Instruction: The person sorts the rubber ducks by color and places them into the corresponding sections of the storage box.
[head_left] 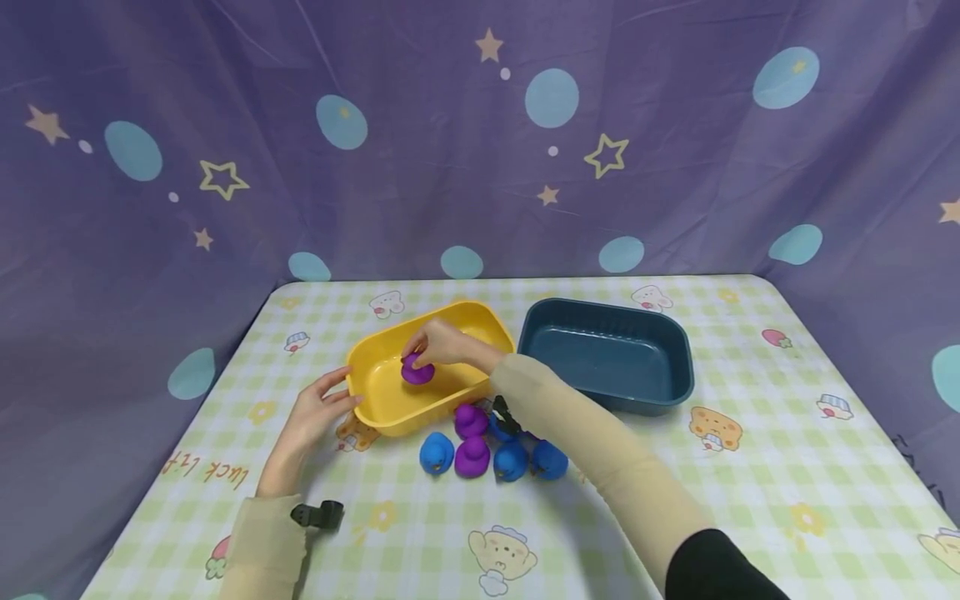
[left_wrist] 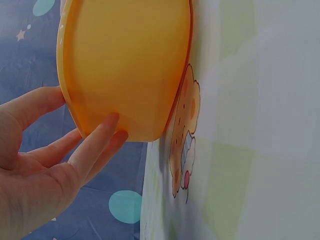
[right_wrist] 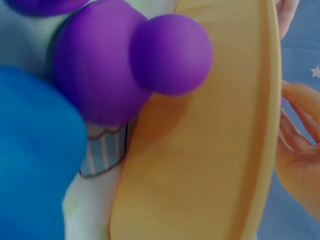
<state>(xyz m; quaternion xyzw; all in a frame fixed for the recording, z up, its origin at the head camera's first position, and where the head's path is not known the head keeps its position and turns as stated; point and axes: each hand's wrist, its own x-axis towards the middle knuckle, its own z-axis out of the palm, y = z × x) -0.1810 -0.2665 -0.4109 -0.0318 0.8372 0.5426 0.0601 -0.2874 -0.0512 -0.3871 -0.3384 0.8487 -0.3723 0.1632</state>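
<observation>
One purple duck (head_left: pixel 417 374) is pinched in the right-hand grip (head_left: pixel 442 342) inside the yellow tray (head_left: pixel 420 418), slightly towards nine o'clock from its middle, so the step in hand looks like setting it down there; whether it touches the tray's floor I cannot tell. The next move would call for lowering it, if need be, and loosening the pinch. More purple and blue ducks (head_left: pixel 437 454) lie on the desk (head_left: pixel 757 367), outside the tray at five o'clock. The right forearm (head_left: pixel 600 437) reaches in from four o'clock, fingers pointing down, while the left-hand grip (head_left: pixel 317 414), at eight o'clock, rests spread fingers against the tray's end, probably steadying it
</observation>
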